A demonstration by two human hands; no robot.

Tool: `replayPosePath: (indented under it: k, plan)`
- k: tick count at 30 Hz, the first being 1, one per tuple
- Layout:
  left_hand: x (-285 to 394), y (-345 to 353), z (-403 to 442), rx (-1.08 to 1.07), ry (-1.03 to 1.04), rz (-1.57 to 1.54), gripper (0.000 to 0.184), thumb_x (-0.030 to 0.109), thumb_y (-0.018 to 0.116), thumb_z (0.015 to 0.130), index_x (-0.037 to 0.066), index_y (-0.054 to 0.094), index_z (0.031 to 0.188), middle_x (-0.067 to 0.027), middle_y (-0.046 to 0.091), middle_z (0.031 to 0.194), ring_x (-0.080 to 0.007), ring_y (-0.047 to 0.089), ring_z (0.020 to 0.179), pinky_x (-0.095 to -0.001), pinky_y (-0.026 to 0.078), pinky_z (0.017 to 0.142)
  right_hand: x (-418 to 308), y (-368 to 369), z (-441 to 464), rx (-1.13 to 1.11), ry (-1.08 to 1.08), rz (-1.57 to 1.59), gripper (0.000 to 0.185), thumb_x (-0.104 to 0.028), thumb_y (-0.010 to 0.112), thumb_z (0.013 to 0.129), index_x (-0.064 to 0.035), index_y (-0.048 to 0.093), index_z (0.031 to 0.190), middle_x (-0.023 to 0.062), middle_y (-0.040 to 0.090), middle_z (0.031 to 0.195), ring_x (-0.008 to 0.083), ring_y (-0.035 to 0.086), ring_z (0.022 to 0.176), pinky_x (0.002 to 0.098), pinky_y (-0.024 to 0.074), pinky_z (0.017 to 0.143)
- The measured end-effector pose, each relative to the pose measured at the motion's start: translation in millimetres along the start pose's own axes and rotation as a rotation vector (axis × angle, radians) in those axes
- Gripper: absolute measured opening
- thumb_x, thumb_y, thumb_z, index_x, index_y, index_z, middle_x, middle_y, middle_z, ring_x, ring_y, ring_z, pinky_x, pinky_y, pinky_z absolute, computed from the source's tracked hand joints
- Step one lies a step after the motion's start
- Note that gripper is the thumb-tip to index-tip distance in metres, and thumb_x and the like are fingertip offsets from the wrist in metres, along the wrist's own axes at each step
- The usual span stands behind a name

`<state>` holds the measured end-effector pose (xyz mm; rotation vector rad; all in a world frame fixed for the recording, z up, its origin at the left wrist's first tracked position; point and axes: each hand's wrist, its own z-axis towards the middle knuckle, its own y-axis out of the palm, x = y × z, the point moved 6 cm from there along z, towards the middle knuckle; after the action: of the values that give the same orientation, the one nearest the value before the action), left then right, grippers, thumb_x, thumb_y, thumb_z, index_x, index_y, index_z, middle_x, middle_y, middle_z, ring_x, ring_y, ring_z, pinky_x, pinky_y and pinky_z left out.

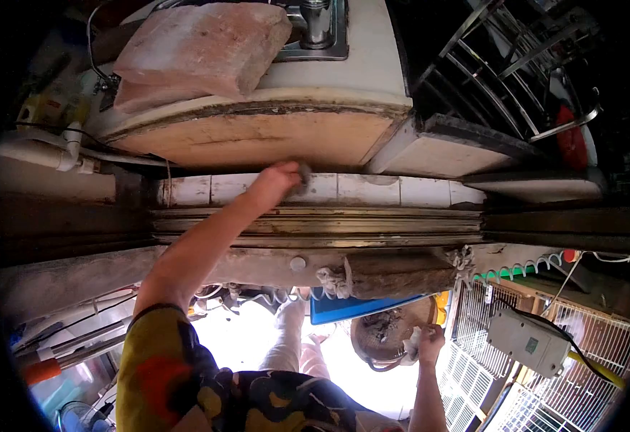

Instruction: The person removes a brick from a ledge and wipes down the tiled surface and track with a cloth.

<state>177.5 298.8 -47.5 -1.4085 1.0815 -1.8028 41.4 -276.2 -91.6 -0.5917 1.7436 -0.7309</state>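
My left hand (275, 186) reaches forward, its fingers closed round a small dark grey pad (303, 175). The pad is pressed against a row of white tiles (369, 189) with dirty smudges on them. The pad's kind is hard to make out. Down at the right, my right hand (431, 341) grips a crumpled whitish cloth (412, 347) beside the rim of a round brown basin (361, 338). Grey debris (383, 325) lies in that basin. Just below the tiles run grooved brass-coloured rails (315, 223).
Beyond the tiles is a wooden panel (257, 140) under a white counter, with a large pinkish stone block (200, 50) on top. A metal rack (487, 79) stands far right. Wire cages (595, 345) and a grey box (527, 342) are at lower right. A rolled brown bundle (401, 276) lies along the ledge.
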Motion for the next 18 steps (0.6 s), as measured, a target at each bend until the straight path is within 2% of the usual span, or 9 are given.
replayPosePath:
  k: [2, 3, 4, 8, 11, 14, 17, 18]
  plan:
    - [-24.1, -8.8, -22.6, 0.179, -0.162, -0.469, 0.019, 0.000, 0.055, 0.064, 0.006, 0.061, 0.081, -0.0117, 0.055, 0.086, -0.0306, 0.055, 0.087, -0.0371, 0.047, 0.076, -11.9, -1.7, -1.8, 0.020, -0.061, 0.034, 0.011, -0.005, 0.056, 0.074, 0.0009, 0.059, 0.082, 0.0055, 0.056, 0.067, 0.0133, 0.050, 0.062, 0.0275, 0.0411, 0.056]
    - [-21.7, -14.7, -23.4, 0.157, -0.191, -0.197, 0.015, 0.002, 0.056, 0.065, 0.007, 0.061, 0.078, -0.0129, 0.055, 0.084, -0.0320, 0.056, 0.082, -0.0385, 0.047, 0.072, -19.1, -3.2, -1.7, 0.029, -0.093, 0.051, 0.011, -0.005, 0.056, 0.074, 0.0010, 0.059, 0.082, 0.0063, 0.057, 0.069, 0.0144, 0.052, 0.064, 0.0281, 0.0418, 0.058]
    - [-19.2, -20.8, -24.2, 0.131, -0.217, 0.075, 0.010, 0.003, 0.057, 0.066, 0.008, 0.060, 0.074, -0.0141, 0.055, 0.082, -0.0333, 0.056, 0.078, -0.0399, 0.047, 0.069, -34.6, -4.8, -4.0, -0.004, -0.011, 0.033, 0.010, -0.004, 0.056, 0.073, 0.0010, 0.059, 0.081, 0.0083, 0.058, 0.073, 0.0167, 0.053, 0.069, 0.0298, 0.0423, 0.062]
    - [-0.6, -0.7, 14.6, 0.217, -0.253, 0.072, 0.012, 0.001, 0.057, 0.063, 0.007, 0.061, 0.073, -0.0162, 0.056, 0.086, -0.0354, 0.057, 0.076, -0.0422, 0.047, 0.068, -28.3, 1.7, -1.2, 0.001, -0.099, 0.091, 0.008, -0.004, 0.055, 0.073, -0.0001, 0.058, 0.080, 0.0082, 0.057, 0.068, 0.0161, 0.052, 0.062, 0.0280, 0.0416, 0.058]
    - [17.3, 16.4, 49.9, 0.198, -0.287, 0.086, 0.015, 0.000, 0.057, 0.063, 0.007, 0.062, 0.075, -0.0167, 0.056, 0.083, -0.0355, 0.058, 0.078, -0.0430, 0.048, 0.069, -26.8, 3.7, 1.0, -0.033, -0.054, 0.004, 0.008, -0.004, 0.056, 0.074, -0.0007, 0.058, 0.080, 0.0062, 0.055, 0.066, 0.0143, 0.049, 0.059, 0.0272, 0.0401, 0.054]
    - [19.9, 11.8, 48.0, 0.191, -0.303, 0.106, 0.016, 0.001, 0.056, 0.065, 0.008, 0.062, 0.077, -0.0171, 0.057, 0.082, -0.0358, 0.058, 0.080, -0.0433, 0.048, 0.070, -38.2, 3.6, -0.5, 0.012, -0.101, 0.051, 0.008, -0.005, 0.057, 0.074, -0.0012, 0.058, 0.080, 0.0054, 0.055, 0.066, 0.0135, 0.049, 0.060, 0.0273, 0.0402, 0.054]
    - [9.4, 1.4, 37.6, 0.144, -0.356, 0.150, 0.016, 0.002, 0.056, 0.067, 0.009, 0.063, 0.080, -0.0174, 0.058, 0.085, -0.0369, 0.057, 0.081, -0.0436, 0.048, 0.071, -9.5, 1.4, -0.5, -0.020, -0.008, 0.000, 0.008, -0.004, 0.058, 0.071, -0.0002, 0.058, 0.078, 0.0064, 0.057, 0.068, 0.0136, 0.049, 0.060, 0.0275, 0.0421, 0.057]
    - [3.1, -3.3, 29.3, 0.115, -0.389, 0.173, 0.016, 0.003, 0.056, 0.067, 0.009, 0.063, 0.081, -0.0174, 0.058, 0.086, -0.0373, 0.057, 0.081, -0.0437, 0.048, 0.072, -10.3, -2.5, -1.7, -0.005, -0.035, -0.009, 0.008, -0.004, 0.058, 0.071, 0.0000, 0.058, 0.078, 0.0067, 0.057, 0.069, 0.0143, 0.050, 0.062, 0.0280, 0.0423, 0.058]
